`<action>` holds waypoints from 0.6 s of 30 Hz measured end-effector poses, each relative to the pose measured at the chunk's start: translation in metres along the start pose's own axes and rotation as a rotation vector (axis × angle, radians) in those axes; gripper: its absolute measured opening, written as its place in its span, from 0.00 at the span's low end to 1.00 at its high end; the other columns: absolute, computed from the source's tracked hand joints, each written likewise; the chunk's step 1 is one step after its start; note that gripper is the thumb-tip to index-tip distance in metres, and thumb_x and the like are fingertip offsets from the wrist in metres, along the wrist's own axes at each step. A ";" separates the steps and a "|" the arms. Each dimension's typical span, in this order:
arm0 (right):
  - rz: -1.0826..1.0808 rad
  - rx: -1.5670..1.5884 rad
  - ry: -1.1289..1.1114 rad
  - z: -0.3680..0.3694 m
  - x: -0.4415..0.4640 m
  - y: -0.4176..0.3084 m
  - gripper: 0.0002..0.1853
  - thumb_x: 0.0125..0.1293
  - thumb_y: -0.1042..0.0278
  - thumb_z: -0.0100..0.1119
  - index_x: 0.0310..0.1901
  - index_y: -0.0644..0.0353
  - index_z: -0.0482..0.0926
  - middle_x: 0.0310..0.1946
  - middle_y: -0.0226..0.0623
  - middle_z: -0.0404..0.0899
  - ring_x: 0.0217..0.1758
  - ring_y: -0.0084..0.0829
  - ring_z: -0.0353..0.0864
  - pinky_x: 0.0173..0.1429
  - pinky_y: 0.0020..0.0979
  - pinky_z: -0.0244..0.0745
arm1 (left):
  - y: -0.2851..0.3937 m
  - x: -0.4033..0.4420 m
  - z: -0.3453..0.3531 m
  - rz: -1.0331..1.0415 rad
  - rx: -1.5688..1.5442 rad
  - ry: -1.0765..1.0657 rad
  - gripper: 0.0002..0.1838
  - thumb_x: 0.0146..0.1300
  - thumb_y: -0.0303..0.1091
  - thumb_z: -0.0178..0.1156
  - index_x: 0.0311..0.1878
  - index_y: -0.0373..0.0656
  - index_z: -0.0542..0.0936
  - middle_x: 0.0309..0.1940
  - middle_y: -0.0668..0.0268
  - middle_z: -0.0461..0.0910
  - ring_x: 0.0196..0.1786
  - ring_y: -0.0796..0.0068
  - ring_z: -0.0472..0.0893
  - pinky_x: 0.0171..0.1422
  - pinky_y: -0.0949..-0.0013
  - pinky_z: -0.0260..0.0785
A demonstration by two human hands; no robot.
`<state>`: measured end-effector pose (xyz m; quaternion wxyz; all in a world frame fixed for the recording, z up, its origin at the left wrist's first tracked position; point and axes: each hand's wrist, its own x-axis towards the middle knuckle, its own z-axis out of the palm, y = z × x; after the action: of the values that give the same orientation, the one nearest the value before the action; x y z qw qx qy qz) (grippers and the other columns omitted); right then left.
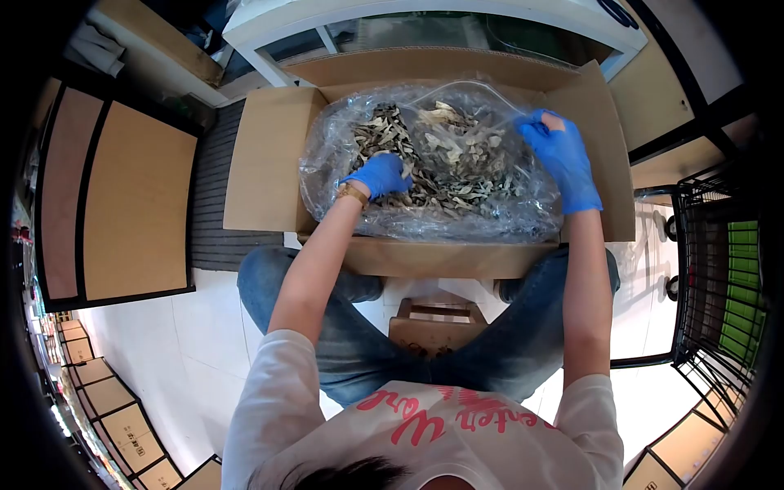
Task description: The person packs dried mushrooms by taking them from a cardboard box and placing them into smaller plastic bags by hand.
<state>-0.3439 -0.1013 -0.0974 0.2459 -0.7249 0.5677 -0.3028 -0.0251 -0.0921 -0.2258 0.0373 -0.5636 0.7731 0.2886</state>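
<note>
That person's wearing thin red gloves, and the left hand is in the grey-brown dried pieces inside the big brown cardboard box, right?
Not red: the thin gloves are blue, as the head view shows. The left hand is indeed in the grey-brown dried pieces inside the big brown cardboard box.

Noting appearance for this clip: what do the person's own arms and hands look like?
The left hand and right hand wear blue gloves with no markings that I can make out. A gold-coloured watch or bracelet circles the left wrist. The forearms are bare below short white sleeves.
</note>
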 end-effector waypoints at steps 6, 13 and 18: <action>0.007 -0.038 0.010 0.001 0.001 -0.002 0.11 0.61 0.62 0.59 0.38 0.61 0.80 0.32 0.44 0.81 0.33 0.39 0.80 0.40 0.34 0.73 | 0.006 -0.028 -0.075 0.022 -0.361 0.241 0.14 0.52 0.39 0.66 0.32 0.36 0.83 0.27 0.57 0.83 0.32 0.67 0.82 0.44 0.64 0.73; -0.012 -0.092 0.011 0.003 0.000 -0.010 0.10 0.61 0.63 0.59 0.38 0.60 0.80 0.32 0.44 0.80 0.33 0.42 0.79 0.40 0.34 0.73 | 0.016 -0.076 -0.145 0.124 -0.972 0.720 0.08 0.57 0.24 0.62 0.40 0.36 0.83 0.40 0.64 0.84 0.41 0.75 0.80 0.49 0.71 0.73; -0.057 -0.056 -0.016 0.010 -0.004 -0.017 0.09 0.61 0.64 0.58 0.37 0.61 0.79 0.32 0.44 0.79 0.33 0.43 0.79 0.39 0.36 0.72 | 0.076 -0.087 -0.150 0.385 -1.161 0.874 0.07 0.59 0.25 0.64 0.41 0.39 0.82 0.41 0.62 0.83 0.44 0.76 0.80 0.55 0.71 0.71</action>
<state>-0.3263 -0.0935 -0.0932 0.2215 -0.7499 0.5529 -0.2880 -0.0213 -0.0765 -0.0370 -0.6275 -0.4106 0.5259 0.4013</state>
